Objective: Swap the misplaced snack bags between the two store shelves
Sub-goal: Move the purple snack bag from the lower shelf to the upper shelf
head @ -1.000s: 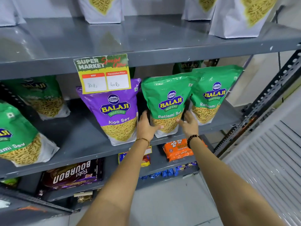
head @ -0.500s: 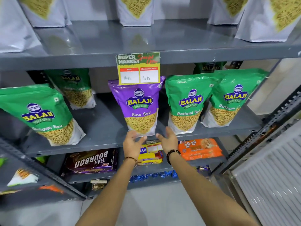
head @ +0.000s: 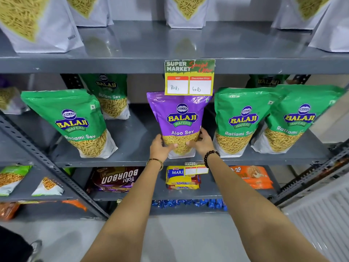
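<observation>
A purple Aloo Sev bag stands upright on the grey middle shelf, among green Ratlami Sev bags. My left hand grips its lower left side and my right hand grips its lower right side. Two more green bags stand to the right of it, and another green bag stands farther back on the left. The bag's top edge is partly hidden behind a price card that hangs from the shelf above.
The upper shelf carries several white bags. Below are a Bourbon biscuit pack, a Marie pack, an orange cookie pack and blue wrapped sweets. A slotted upright crosses at left; a white ribbed panel stands at right.
My hands left the green bag and moved left to the purple Aloo Sev bag, then closed on its lower sides. The view shifted left with them.
</observation>
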`<action>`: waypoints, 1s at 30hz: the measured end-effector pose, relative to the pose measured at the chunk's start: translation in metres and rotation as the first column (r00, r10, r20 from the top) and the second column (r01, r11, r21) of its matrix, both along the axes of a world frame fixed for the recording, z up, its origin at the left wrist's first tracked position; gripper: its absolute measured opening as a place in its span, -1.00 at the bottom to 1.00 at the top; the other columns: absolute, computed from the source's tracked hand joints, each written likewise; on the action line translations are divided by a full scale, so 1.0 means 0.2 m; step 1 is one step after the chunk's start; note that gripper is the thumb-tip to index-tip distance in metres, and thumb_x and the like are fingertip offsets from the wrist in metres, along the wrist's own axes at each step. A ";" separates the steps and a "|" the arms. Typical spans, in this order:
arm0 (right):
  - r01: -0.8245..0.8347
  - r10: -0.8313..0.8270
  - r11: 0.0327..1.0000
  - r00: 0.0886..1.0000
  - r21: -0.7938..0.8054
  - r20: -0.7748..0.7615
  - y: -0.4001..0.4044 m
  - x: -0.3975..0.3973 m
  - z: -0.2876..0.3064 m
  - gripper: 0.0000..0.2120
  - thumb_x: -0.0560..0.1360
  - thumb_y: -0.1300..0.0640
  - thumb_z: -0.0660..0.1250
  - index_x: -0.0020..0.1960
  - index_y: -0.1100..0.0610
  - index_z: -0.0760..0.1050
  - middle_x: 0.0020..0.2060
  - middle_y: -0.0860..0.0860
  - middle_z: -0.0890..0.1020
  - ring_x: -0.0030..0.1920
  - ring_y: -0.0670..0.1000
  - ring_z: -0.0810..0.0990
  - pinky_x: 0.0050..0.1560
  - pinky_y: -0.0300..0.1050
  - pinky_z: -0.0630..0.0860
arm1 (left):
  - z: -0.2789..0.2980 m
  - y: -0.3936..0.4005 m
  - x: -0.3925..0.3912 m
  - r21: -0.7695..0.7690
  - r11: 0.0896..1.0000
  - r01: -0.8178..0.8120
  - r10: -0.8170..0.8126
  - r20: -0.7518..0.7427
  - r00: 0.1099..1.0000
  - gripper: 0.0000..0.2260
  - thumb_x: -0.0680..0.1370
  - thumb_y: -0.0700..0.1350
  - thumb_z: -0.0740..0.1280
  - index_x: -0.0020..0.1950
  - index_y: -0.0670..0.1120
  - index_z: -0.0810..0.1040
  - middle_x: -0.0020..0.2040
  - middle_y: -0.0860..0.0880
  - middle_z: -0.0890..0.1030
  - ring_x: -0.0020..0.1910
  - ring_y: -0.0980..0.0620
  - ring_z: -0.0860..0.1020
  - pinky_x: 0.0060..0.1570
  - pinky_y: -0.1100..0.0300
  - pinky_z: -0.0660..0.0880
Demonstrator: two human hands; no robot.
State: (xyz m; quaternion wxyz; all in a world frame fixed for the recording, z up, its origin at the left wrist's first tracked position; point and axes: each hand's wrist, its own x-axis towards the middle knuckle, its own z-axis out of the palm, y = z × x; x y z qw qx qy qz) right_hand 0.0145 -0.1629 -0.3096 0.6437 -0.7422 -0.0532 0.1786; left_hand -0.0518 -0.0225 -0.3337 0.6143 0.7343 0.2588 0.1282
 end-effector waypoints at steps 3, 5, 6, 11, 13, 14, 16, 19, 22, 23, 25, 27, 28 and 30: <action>-0.025 0.025 1.000 0.999 -0.005 -0.020 0.00 -0.05 0.00 -0.33 0.25 0.41 0.48 0.30 0.25 0.32 0.13 0.19 0.55 0.11 0.11 0.51 0.12 0.05 0.50 | 0.00 0.02 -0.05 0.030 1.000 0.011 -0.010 -0.021 1.000 -0.59 0.32 -0.18 0.51 0.11 -0.12 0.46 0.16 -0.22 0.56 0.13 -0.16 0.54 0.15 -0.12 0.52; -0.035 0.035 0.999 0.999 -0.018 -0.020 0.00 -0.09 0.00 -0.35 0.25 0.38 0.50 0.27 0.25 0.34 0.12 0.17 0.56 0.09 0.09 0.52 0.10 0.04 0.51 | 0.00 0.03 -0.10 0.019 1.000 0.006 -0.006 -0.012 1.000 -0.62 0.33 -0.19 0.50 0.09 -0.11 0.47 0.16 -0.24 0.56 0.13 -0.17 0.54 0.14 -0.11 0.52; -0.041 0.041 0.999 0.999 -0.018 -0.018 0.00 -0.12 0.00 -0.36 0.24 0.38 0.51 0.25 0.25 0.35 0.10 0.17 0.57 0.09 0.10 0.54 0.09 0.04 0.51 | 0.01 0.04 -0.13 0.012 1.000 0.000 0.000 -0.002 1.000 -0.62 0.34 -0.21 0.49 0.10 -0.11 0.47 0.15 -0.24 0.57 0.13 -0.18 0.54 0.12 -0.08 0.52; -0.041 0.043 0.996 0.999 -0.074 0.026 0.03 -0.24 -0.04 -0.42 0.11 0.24 0.60 0.03 0.12 0.41 0.08 0.22 0.60 0.09 0.20 0.59 0.11 0.23 0.55 | 0.01 0.07 -0.30 0.007 1.000 -0.022 0.022 0.027 0.999 -0.58 0.33 -0.24 0.49 0.14 -0.16 0.46 0.15 -0.25 0.55 0.13 -0.19 0.54 0.08 -0.04 0.53; -0.048 0.052 0.996 0.998 -0.079 0.044 0.05 -0.28 -0.10 -0.44 0.01 0.12 0.62 -0.09 -0.01 0.41 0.06 0.24 0.60 0.07 0.21 0.60 0.08 0.27 0.56 | 0.00 0.09 -0.38 -0.001 1.000 -0.022 0.022 0.041 0.999 -0.58 0.32 -0.26 0.49 0.14 -0.17 0.46 0.15 -0.26 0.56 0.11 -0.20 0.54 0.08 -0.05 0.53; -0.056 0.060 0.995 0.997 -0.078 0.049 0.05 -0.32 -0.08 -0.46 0.01 0.13 0.61 -0.12 -0.04 0.41 0.05 0.23 0.61 0.07 0.20 0.60 0.07 0.27 0.57 | 0.01 0.10 -0.42 -0.008 1.000 -0.025 0.026 0.052 0.998 -0.58 0.32 -0.28 0.48 0.13 -0.19 0.46 0.13 -0.27 0.57 0.10 -0.19 0.55 0.06 -0.02 0.53; -0.081 0.085 0.994 0.994 -0.070 0.065 0.07 -0.40 -0.04 -0.49 0.09 0.22 0.60 -0.10 -0.02 0.41 0.07 0.23 0.61 0.07 0.19 0.60 0.08 0.26 0.56 | 0.02 0.12 -0.50 -0.018 0.999 -0.034 0.035 0.074 0.997 -0.61 0.33 -0.31 0.47 0.12 -0.20 0.47 0.07 -0.24 0.59 0.03 -0.15 0.55 -0.01 0.07 0.52; -0.114 0.118 0.993 0.987 -0.042 0.111 0.11 -0.50 0.05 -0.47 0.09 0.21 0.60 -0.06 -0.03 0.41 0.11 0.22 0.59 0.10 0.17 0.60 0.09 0.23 0.57 | 0.09 0.15 -0.62 -0.008 0.999 -0.049 0.050 0.124 0.991 -0.62 0.33 -0.36 0.45 0.10 -0.21 0.46 -0.12 -0.08 0.58 -0.13 0.01 0.52 -0.27 0.40 0.51; -0.158 0.159 0.987 0.974 -0.015 0.162 0.17 -0.56 0.15 -0.48 0.11 0.24 0.59 -0.05 0.00 0.42 0.12 0.22 0.59 0.10 0.17 0.60 0.09 0.21 0.57 | 0.19 0.21 -0.71 -0.006 0.998 -0.068 0.068 0.193 0.979 -0.59 0.31 -0.36 0.46 0.08 -0.14 0.44 -0.17 0.02 0.55 -0.17 0.10 0.51 -0.33 0.44 0.51; -0.175 0.173 0.985 0.967 -0.007 0.188 0.18 -0.58 0.19 -0.48 0.10 0.23 0.59 -0.05 0.00 0.43 0.11 0.23 0.59 0.10 0.18 0.60 0.09 0.22 0.57 | 0.23 0.23 -0.74 0.000 0.997 -0.073 0.072 0.212 0.975 -0.58 0.31 -0.34 0.48 0.09 -0.12 0.44 -0.15 0.01 0.56 -0.16 0.10 0.52 -0.29 0.38 0.53; -0.213 0.202 0.977 0.950 0.021 0.239 0.22 -0.62 0.29 -0.47 0.12 0.27 0.58 0.01 0.07 0.45 0.09 0.23 0.61 0.10 0.21 0.60 0.08 0.22 0.57 | 0.31 0.28 -0.78 0.018 0.996 -0.086 0.078 0.260 0.962 -0.55 0.28 -0.31 0.51 0.11 -0.13 0.46 -0.10 -0.05 0.60 -0.12 0.04 0.56 -0.20 0.25 0.56; -0.238 0.218 0.970 0.936 0.042 0.276 0.25 -0.65 0.40 -0.46 0.16 0.32 0.56 0.07 0.12 0.44 0.00 0.15 0.64 0.03 0.15 0.62 0.06 0.11 0.59 | 0.39 0.33 -0.82 0.031 0.995 -0.097 0.082 0.317 0.945 -0.57 0.26 -0.30 0.52 0.07 -0.12 0.49 -0.07 -0.08 0.63 -0.09 -0.01 0.59 -0.19 0.28 0.58; -0.253 0.226 0.966 0.926 0.052 0.302 0.26 -0.66 0.46 -0.47 0.18 0.34 0.55 0.07 0.13 0.44 -0.08 0.06 0.63 -0.04 0.06 0.61 0.00 -0.02 0.61 | 0.44 0.35 -0.83 0.037 0.994 -0.106 0.087 0.347 0.934 -0.60 0.26 -0.31 0.52 0.03 -0.09 0.51 -0.08 -0.07 0.64 -0.09 -0.01 0.60 -0.21 0.32 0.58; -0.287 0.240 0.955 0.900 0.080 0.364 0.29 -0.67 0.58 -0.49 0.22 0.35 0.53 0.11 0.17 0.45 -0.19 -0.08 0.58 -0.17 -0.11 0.56 -0.21 -0.37 0.55 | 0.56 0.38 -0.85 0.053 0.988 -0.144 0.111 0.406 0.907 -0.65 0.26 -0.34 0.51 -0.09 -0.01 0.52 -0.15 -0.02 0.63 -0.15 -0.01 0.59 -0.24 0.36 0.57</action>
